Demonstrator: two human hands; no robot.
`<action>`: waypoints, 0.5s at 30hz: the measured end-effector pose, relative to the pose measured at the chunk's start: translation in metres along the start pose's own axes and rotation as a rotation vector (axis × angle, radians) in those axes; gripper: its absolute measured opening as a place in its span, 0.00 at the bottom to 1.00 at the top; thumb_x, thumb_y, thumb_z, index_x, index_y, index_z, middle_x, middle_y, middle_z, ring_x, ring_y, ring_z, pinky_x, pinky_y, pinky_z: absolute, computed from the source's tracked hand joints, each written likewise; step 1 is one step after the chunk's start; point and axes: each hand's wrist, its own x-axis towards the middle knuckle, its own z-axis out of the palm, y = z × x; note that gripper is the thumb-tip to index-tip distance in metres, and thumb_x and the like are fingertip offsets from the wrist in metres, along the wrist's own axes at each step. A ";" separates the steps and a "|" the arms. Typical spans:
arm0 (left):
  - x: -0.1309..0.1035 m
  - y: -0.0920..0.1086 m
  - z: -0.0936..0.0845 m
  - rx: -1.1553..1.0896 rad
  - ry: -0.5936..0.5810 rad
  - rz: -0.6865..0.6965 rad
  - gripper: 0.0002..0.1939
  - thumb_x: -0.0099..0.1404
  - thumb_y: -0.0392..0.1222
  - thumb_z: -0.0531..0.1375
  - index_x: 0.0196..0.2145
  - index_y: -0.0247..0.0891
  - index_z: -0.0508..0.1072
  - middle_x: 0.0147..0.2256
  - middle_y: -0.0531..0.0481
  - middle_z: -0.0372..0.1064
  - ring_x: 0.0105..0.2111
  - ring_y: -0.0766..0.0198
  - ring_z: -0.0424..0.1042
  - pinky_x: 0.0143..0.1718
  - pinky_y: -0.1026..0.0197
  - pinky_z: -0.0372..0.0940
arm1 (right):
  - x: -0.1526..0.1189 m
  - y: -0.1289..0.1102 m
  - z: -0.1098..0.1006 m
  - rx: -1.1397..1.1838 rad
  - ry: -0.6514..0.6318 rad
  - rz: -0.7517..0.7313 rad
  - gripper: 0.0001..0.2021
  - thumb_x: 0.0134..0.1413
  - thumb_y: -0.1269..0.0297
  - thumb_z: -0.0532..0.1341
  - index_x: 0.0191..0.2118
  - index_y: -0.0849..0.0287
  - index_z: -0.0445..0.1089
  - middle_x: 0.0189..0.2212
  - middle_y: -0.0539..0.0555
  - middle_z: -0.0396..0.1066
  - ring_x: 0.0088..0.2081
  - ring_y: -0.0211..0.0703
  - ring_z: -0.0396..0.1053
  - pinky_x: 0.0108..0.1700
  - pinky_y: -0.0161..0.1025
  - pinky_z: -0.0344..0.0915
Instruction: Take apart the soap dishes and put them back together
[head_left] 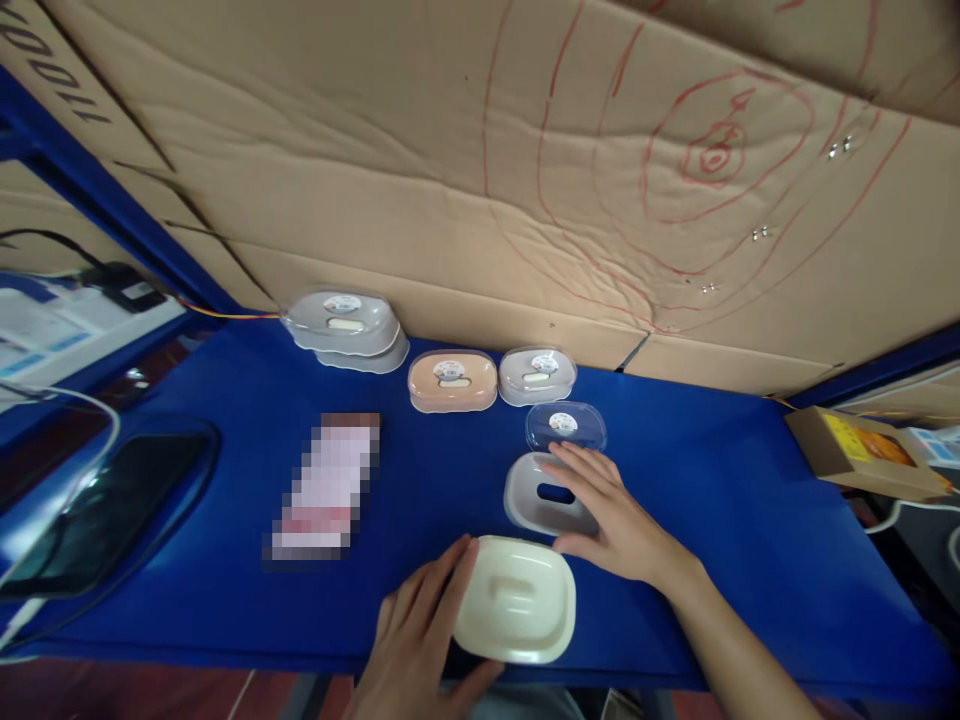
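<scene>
Cream plastic forms the nearest piece, a tray [517,610], lying near the front edge of the blue table [712,450], with an oblong relief at its middle. The left hand [424,625] lies at its left side, fingers along the rim and thumb by the lower edge; whether it grips or merely touches cannot be told. The right hand [615,525] is apart from the left, fingers extended and thumb spread, over the right side of a grey shell [525,495]. Blue shows through the shell's oblong slot. Its thumb tip is near the tray's upper right corner; contact there cannot be confirmed.

Just behind the shell lies a clear cover [585,425] with a round label, near the right fingertips. Further back, an orange box [427,385] and a grey box [514,385] stand side by side, both labelled. Left of these is a stack [307,325] of grey boxes. A pixelated item [326,485] lies left of centre. Cardboard [337,150] with red markings covers the back
</scene>
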 end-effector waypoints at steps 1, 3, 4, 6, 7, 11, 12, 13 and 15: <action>0.002 0.002 0.003 0.039 0.001 0.026 0.49 0.68 0.46 0.66 0.77 0.55 0.44 0.69 0.42 0.64 0.62 0.42 0.69 0.58 0.45 0.67 | -0.001 0.003 -0.001 0.015 0.034 -0.003 0.33 0.72 0.45 0.56 0.75 0.46 0.50 0.76 0.58 0.49 0.76 0.59 0.47 0.73 0.66 0.51; 0.007 0.005 0.007 0.097 0.024 0.046 0.46 0.69 0.48 0.65 0.76 0.54 0.45 0.68 0.42 0.65 0.61 0.43 0.69 0.58 0.46 0.64 | -0.002 0.010 -0.003 0.026 0.131 0.009 0.28 0.76 0.50 0.50 0.75 0.46 0.50 0.76 0.57 0.51 0.76 0.56 0.49 0.72 0.63 0.53; 0.010 0.006 0.008 0.114 0.035 0.051 0.45 0.69 0.49 0.65 0.76 0.53 0.47 0.68 0.42 0.66 0.61 0.43 0.69 0.58 0.46 0.63 | -0.003 0.011 -0.004 0.022 0.174 0.019 0.26 0.76 0.53 0.49 0.75 0.47 0.52 0.75 0.57 0.53 0.75 0.55 0.50 0.72 0.62 0.54; 0.016 0.009 0.009 0.130 0.041 0.078 0.45 0.69 0.54 0.66 0.75 0.51 0.50 0.66 0.41 0.68 0.59 0.43 0.70 0.57 0.47 0.61 | -0.004 0.011 -0.007 0.014 0.208 0.023 0.26 0.75 0.53 0.52 0.73 0.47 0.55 0.73 0.57 0.58 0.74 0.56 0.54 0.71 0.62 0.57; 0.019 0.010 0.009 0.133 0.041 0.095 0.45 0.68 0.57 0.66 0.75 0.50 0.51 0.64 0.41 0.69 0.58 0.44 0.71 0.56 0.47 0.61 | -0.004 0.009 -0.007 0.012 0.190 0.016 0.27 0.74 0.52 0.55 0.73 0.48 0.56 0.72 0.58 0.60 0.73 0.57 0.56 0.70 0.62 0.58; 0.026 0.012 0.008 0.117 0.065 0.122 0.52 0.64 0.64 0.67 0.76 0.45 0.48 0.60 0.38 0.73 0.55 0.43 0.73 0.54 0.47 0.60 | -0.002 -0.003 -0.006 -0.051 0.036 0.006 0.34 0.66 0.49 0.65 0.72 0.48 0.58 0.72 0.60 0.59 0.73 0.61 0.55 0.70 0.64 0.58; 0.027 0.013 0.008 0.109 0.071 0.118 0.54 0.64 0.65 0.67 0.76 0.45 0.47 0.60 0.38 0.73 0.55 0.42 0.73 0.54 0.47 0.61 | -0.002 -0.005 -0.005 -0.072 0.019 0.009 0.33 0.65 0.50 0.66 0.71 0.47 0.59 0.72 0.59 0.58 0.73 0.62 0.55 0.70 0.65 0.58; 0.027 0.013 0.008 0.099 0.074 0.114 0.56 0.63 0.65 0.68 0.76 0.44 0.45 0.60 0.37 0.73 0.55 0.41 0.73 0.54 0.46 0.61 | -0.001 -0.007 -0.005 -0.083 0.022 0.012 0.32 0.65 0.52 0.66 0.70 0.47 0.61 0.72 0.59 0.58 0.73 0.62 0.54 0.70 0.65 0.58; 0.027 0.013 0.008 0.069 0.068 0.103 0.58 0.63 0.66 0.67 0.77 0.45 0.41 0.62 0.36 0.71 0.56 0.40 0.73 0.54 0.45 0.62 | -0.002 -0.009 -0.005 -0.073 0.068 0.017 0.28 0.65 0.54 0.66 0.68 0.47 0.64 0.71 0.60 0.60 0.72 0.62 0.57 0.68 0.64 0.60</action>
